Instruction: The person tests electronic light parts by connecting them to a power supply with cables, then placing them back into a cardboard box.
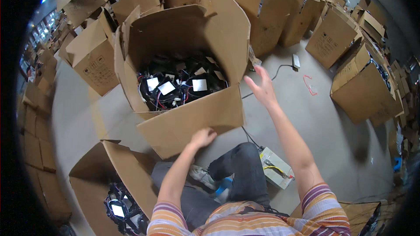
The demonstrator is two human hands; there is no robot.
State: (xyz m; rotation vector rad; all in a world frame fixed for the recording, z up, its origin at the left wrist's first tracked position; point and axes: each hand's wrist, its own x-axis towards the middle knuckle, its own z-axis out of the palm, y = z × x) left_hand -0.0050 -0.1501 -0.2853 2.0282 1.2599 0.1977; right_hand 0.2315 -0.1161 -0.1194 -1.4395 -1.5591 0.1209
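Note:
A big cardboard box (188,120) stands open in front of me, its tall flaps raised at the back and right. Inside lies a heap of black parts (175,91) with coloured wires and several white square labels. My left hand (204,137) rests at the lower edge of the box's front panel, its fingers bent and close together; anything in them is hidden. With fingers spread, my right hand (262,89) reaches up beside the box's right side and holds nothing. Just beyond its fingertips is a small clear plastic piece (252,56), too blurred to name.
A second open box (131,161) with similar black parts stands at lower left. By my right leg, a pale battery-like block (276,168) has yellow and black cables. A red-rimmed clear item (309,85) and a small white device (296,62) lie on the floor. More boxes (363,85) stand around.

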